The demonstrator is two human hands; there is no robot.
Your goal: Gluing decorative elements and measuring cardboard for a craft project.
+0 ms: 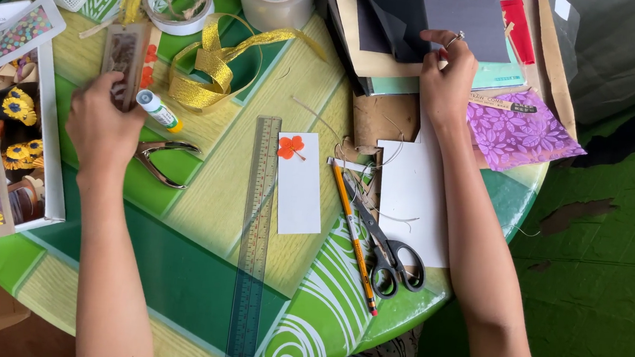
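Round green-patterned table on green floor (daylit).

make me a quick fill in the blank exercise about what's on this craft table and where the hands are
1. The left hand rests on a narrow ____ bookmark beside the glue stick.
2. The right hand touches a stack of paper sheets and wears a ____ on one finger.
3. A small ____ flower sits at the top of the white card strip.
4. The pencil lies between the white card strip and the ____.

Missing words: brown; ring; orange; scissors
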